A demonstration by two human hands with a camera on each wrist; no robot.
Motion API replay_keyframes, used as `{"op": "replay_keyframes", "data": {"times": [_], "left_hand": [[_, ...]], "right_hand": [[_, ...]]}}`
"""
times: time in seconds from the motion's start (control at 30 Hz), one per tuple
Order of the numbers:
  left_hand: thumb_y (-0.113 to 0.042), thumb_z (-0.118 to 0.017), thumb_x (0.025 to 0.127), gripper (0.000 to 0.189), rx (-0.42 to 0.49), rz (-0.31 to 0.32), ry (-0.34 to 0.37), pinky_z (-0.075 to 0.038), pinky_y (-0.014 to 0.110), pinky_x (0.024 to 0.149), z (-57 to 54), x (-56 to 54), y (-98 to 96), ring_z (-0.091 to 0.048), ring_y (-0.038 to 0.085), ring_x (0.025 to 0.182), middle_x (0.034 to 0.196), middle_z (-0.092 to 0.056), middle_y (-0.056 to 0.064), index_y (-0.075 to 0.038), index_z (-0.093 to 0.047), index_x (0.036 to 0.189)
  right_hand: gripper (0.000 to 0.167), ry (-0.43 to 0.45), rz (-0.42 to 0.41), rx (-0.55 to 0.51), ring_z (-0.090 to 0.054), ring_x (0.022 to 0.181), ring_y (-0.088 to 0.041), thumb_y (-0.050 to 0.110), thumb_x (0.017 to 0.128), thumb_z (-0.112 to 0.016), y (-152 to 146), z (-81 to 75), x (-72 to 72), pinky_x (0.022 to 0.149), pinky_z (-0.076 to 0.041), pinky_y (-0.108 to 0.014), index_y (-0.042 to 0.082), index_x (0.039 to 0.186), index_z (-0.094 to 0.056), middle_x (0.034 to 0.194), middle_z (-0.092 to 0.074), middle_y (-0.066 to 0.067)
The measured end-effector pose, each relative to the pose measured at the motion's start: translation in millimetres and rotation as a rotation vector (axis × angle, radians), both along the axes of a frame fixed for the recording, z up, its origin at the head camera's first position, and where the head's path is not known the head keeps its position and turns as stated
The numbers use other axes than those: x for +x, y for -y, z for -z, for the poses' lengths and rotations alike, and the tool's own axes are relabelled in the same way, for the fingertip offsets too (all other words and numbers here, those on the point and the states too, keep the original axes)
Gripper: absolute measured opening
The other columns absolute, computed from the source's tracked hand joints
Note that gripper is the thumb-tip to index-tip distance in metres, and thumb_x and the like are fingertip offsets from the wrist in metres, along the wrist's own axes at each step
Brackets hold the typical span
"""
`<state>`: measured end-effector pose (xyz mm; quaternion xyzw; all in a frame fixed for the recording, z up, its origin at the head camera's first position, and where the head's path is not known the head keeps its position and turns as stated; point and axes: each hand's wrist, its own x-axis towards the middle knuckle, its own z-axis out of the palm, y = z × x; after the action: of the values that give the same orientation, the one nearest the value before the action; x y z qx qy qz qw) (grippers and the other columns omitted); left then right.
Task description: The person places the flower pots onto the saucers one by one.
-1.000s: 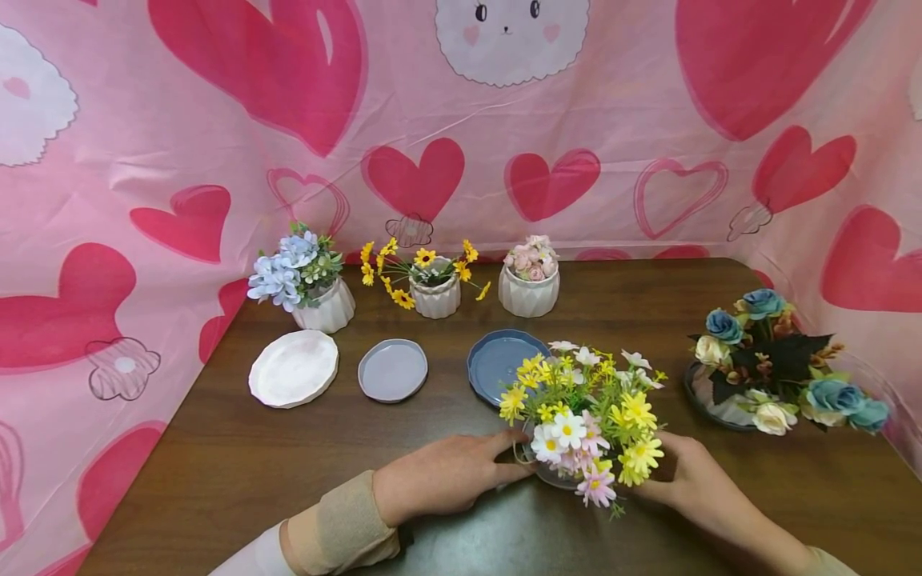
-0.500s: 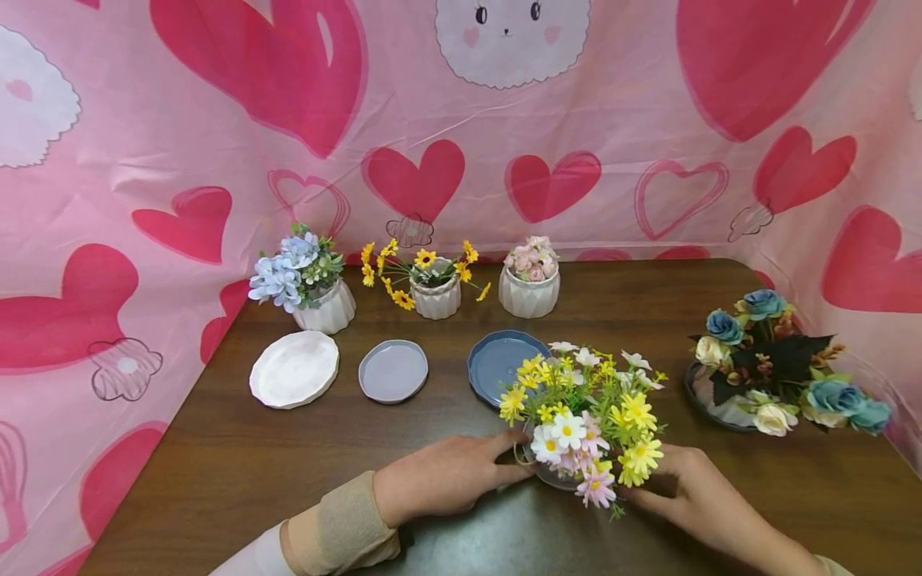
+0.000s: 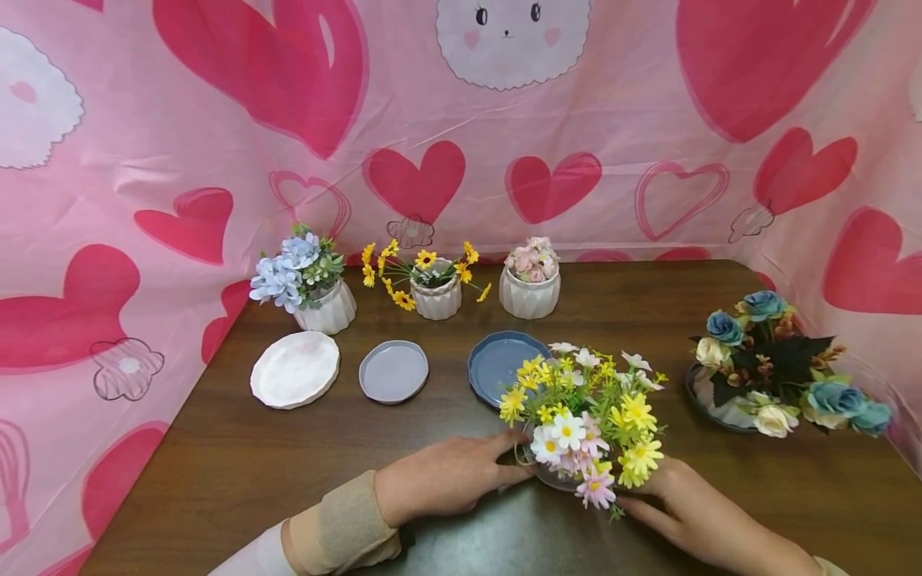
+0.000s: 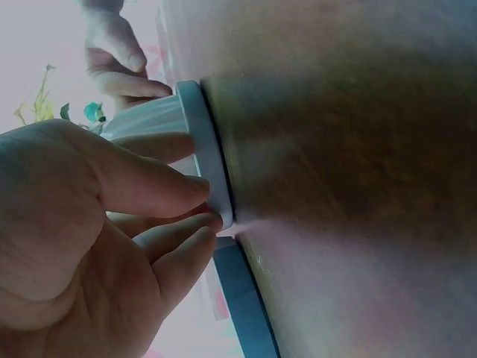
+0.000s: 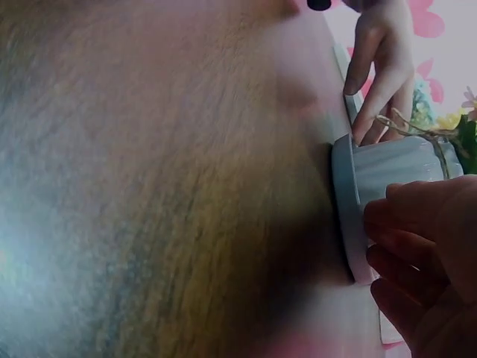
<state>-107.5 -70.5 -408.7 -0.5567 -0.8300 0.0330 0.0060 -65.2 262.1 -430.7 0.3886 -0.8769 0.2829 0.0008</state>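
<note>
Between left hand and right hand, pale ribbed pot with twine at the neck, upright on round grey saucer, topped with yellow, white and pink artificial daisies. Touches the saucer's rim from the left with bent fingertips, thumb and forefinger parted; from the right with relaxed, lightly curved fingers. Cannot tell how firmly pressed on either side. Just behind, partly hidden by blooms, round dark blue dish; closest edge to the saucer. Well to the right, across a strip of dark brown wooden table, blue and cream artificial roses. More wood in front, reaching leftward past the left forearm.
</note>
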Motion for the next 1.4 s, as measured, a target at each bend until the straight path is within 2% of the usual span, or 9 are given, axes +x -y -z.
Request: {"op": "replay_keyframes", "data": {"times": [0.17, 0.4, 0.63, 0.83, 0.9, 1.1, 1.27, 1.4], "left_hand": [[-0.016, -0.053, 0.102, 0.046, 0.010, 0.002, -0.018, -0.056, 0.024, 0.076, 0.4, -0.7, -1.7, -0.064, 0.012, 0.109, 0.150, -0.043, 0.002, -0.036, -0.051, 0.142], [-0.019, -0.046, 0.105, 0.042, 0.012, 0.004, -0.041, -0.057, 0.028, 0.077, 2.9, -3.3, -8.4, -0.063, 0.012, 0.112, 0.147, -0.045, 0.002, -0.036, -0.051, 0.143], [-0.019, -0.044, 0.105, 0.040, 0.020, 0.026, -0.114, -0.057, 0.027, 0.078, 6.4, -12.0, -22.9, -0.061, 0.012, 0.112, 0.143, -0.046, 0.004, -0.032, -0.052, 0.142], [-0.022, -0.040, 0.107, 0.037, 0.016, 0.037, -0.152, -0.057, 0.028, 0.083, 4.8, -24.4, -42.3, -0.059, 0.016, 0.117, 0.146, -0.047, 0.008, -0.027, -0.055, 0.140], [-0.022, -0.040, 0.107, 0.037, -0.007, 0.022, -0.153, -0.057, 0.028, 0.084, 3.3, -28.9, -49.1, -0.059, 0.016, 0.117, 0.145, -0.048, 0.008, -0.028, -0.055, 0.140], [-0.022, -0.040, 0.107, 0.038, -0.090, -0.049, -0.122, -0.057, 0.028, 0.076, 0.0, -38.5, -67.4, -0.061, 0.013, 0.110, 0.138, -0.053, 0.004, -0.028, -0.052, 0.143], [-0.019, -0.043, 0.106, 0.037, -0.119, -0.070, -0.168, -0.057, 0.026, 0.073, -2.5, -43.7, -82.5, -0.061, 0.011, 0.110, 0.132, -0.056, 0.004, -0.027, -0.055, 0.140], [-0.017, -0.043, 0.106, 0.036, -0.143, -0.098, -0.163, -0.057, 0.026, 0.078, -6.0, -50.3, -94.5, -0.062, 0.011, 0.110, 0.132, -0.057, 0.004, -0.027, -0.058, 0.137]], "right_hand": [[0.017, -0.001, 0.021, 0.072, -0.064, 0.094, 0.002, 0.018, 0.094, -0.066, -1.3, -1.7, -0.6, 0.067, -0.053, -0.025, 0.032, 0.103, -0.073, 0.102, -0.071, 0.018], [0.016, -0.146, 0.097, 0.163, -0.061, 0.092, 0.001, 0.019, 0.086, -0.075, -3.1, -0.8, -2.4, 0.068, -0.052, -0.028, 0.032, 0.096, -0.073, 0.098, -0.068, 0.019], [0.016, -0.139, 0.138, 0.183, -0.060, 0.083, 0.000, 0.014, 0.078, -0.080, -14.8, -0.1, -12.8, 0.063, -0.050, -0.029, 0.026, 0.087, -0.073, 0.088, -0.069, 0.017], [0.019, -0.327, 0.204, 0.168, -0.054, 0.078, 0.005, 0.023, 0.073, -0.085, -21.6, 3.3, -17.1, 0.063, -0.045, -0.020, 0.031, 0.078, -0.069, 0.084, -0.059, 0.021], [0.019, -0.353, 0.219, 0.181, -0.053, 0.078, 0.005, 0.024, 0.073, -0.086, -23.0, 4.0, -18.8, 0.062, -0.044, -0.020, 0.030, 0.079, -0.069, 0.085, -0.056, 0.019], [0.020, -0.400, 0.239, 0.238, -0.054, 0.078, 0.000, 0.022, 0.072, -0.086, -26.3, 3.5, -27.3, 0.062, -0.049, -0.026, 0.023, 0.086, -0.072, 0.086, -0.057, 0.013], [0.024, -0.400, 0.272, 0.282, -0.057, 0.077, -0.007, 0.019, 0.072, -0.085, -29.2, 0.2, -33.5, 0.061, -0.049, -0.029, 0.015, 0.094, -0.076, 0.086, -0.060, 0.007], [0.034, -0.370, 0.301, 0.319, -0.059, 0.077, -0.010, 0.015, 0.075, -0.083, -29.8, -2.5, -37.7, 0.061, -0.050, -0.032, 0.009, 0.107, -0.075, 0.089, -0.062, 0.001]]}}
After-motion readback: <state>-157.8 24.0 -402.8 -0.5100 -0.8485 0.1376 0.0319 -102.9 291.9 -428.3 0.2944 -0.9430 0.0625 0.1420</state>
